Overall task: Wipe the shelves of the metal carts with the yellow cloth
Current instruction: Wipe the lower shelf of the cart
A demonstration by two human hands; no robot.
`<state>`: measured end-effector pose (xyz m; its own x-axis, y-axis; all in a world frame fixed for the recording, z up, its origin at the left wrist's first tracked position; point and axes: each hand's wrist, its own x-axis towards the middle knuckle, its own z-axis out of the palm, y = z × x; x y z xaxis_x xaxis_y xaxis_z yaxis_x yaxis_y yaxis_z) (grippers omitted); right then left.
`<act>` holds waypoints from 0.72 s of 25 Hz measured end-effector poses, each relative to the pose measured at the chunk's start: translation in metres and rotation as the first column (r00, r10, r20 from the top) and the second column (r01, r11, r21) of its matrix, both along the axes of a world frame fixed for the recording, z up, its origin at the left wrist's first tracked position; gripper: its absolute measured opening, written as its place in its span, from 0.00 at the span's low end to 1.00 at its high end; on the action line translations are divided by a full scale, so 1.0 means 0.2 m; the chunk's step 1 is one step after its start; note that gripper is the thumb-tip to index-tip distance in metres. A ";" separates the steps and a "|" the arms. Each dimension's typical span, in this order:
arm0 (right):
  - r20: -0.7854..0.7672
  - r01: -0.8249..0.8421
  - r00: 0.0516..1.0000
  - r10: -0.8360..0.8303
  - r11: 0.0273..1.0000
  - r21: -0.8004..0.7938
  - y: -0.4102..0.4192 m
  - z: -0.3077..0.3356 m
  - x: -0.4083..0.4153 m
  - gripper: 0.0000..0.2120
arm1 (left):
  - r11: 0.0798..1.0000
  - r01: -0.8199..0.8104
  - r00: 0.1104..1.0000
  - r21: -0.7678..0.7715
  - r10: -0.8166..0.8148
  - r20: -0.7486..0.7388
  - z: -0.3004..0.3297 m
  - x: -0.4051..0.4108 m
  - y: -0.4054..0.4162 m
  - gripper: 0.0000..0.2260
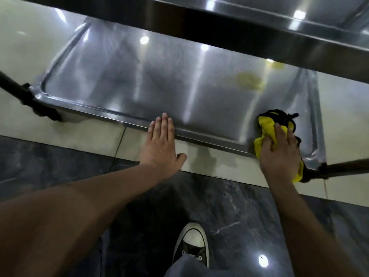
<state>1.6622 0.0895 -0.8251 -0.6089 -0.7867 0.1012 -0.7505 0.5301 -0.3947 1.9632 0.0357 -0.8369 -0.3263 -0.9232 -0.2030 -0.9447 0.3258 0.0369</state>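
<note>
A shiny lower shelf (139, 80) of a metal cart fills the middle of the head view. The yellow cloth (265, 126), with a black edge, lies bunched on the shelf's near right corner. My right hand (279, 152) presses down on the cloth, fingers spread over it. At the shelf's front rim, near its middle, my left hand (162, 144) rests flat with straight fingers. A faint yellow reflection of the cloth shows on the metal farther back.
The cart's upper shelf (259, 37) overhangs the far part of the lower one. Dark cart legs stand at the left (30, 96) and right (339, 166) corners. Below are pale and dark marble floor tiles and my black sneaker (191, 244).
</note>
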 end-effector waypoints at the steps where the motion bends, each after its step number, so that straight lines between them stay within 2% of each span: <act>1: 0.001 -0.035 0.999 0.035 0.999 -0.021 -0.04 0.00 0.13 0.25 | 1.000 -0.002 1.000 0.000 0.002 -0.001 0.01 0.01 0.00 0.46; 3: -0.003 -0.149 0.989 0.149 0.988 -0.050 -0.14 0.00 0.39 0.25 | 1.000 -0.009 1.000 0.018 0.009 -0.020 0.03 0.01 -0.01 0.46; 6: 0.018 -0.333 0.943 0.333 0.942 0.037 -0.31 -0.02 0.69 0.27 | 0.997 0.046 0.995 0.063 -0.040 -0.088 0.05 0.06 -0.03 0.46; 8: 0.022 -0.365 0.931 0.365 0.928 0.070 -0.40 -0.03 0.75 0.28 | 0.987 0.149 0.980 0.061 -0.139 -0.146 0.08 0.17 -0.09 0.44; 9: 0.021 -0.369 0.929 0.369 0.927 0.069 -0.44 -0.03 0.77 0.28 | 0.991 0.136 0.980 0.016 -0.132 -0.146 0.09 0.27 -0.14 0.41; 10: 0.012 -0.370 0.929 0.370 0.927 0.059 -0.46 -0.03 0.78 0.28 | 0.998 0.042 0.990 -0.042 -0.048 -0.135 0.10 0.38 -0.19 0.38; 11: -0.005 -0.380 0.925 0.381 0.924 0.042 -0.49 -0.03 0.80 0.28 | 0.989 -0.128 0.985 -0.081 0.117 -0.123 0.10 0.53 -0.25 0.36; 12: -0.021 -0.392 0.919 0.393 0.919 0.029 -0.51 -0.04 0.83 0.28 | 0.954 -0.289 0.954 -0.086 0.279 -0.108 0.10 0.67 -0.28 0.34; 13: -0.027 -0.409 0.912 0.410 0.912 0.028 -0.53 -0.05 0.86 0.28 | 0.926 -0.373 0.926 -0.067 0.367 -0.088 0.08 0.78 -0.30 0.34; 15: -0.025 -0.476 0.878 0.478 0.878 0.049 -0.63 -0.05 0.95 0.29 | 0.931 -0.360 0.931 -0.053 0.355 -0.086 0.03 0.90 -0.28 0.35; 18: -0.021 -0.568 0.821 0.570 0.821 0.062 -0.89 -0.05 1.18 0.27 | 0.941 -0.332 0.933 -0.056 0.319 -0.167 0.00 0.91 -0.25 0.36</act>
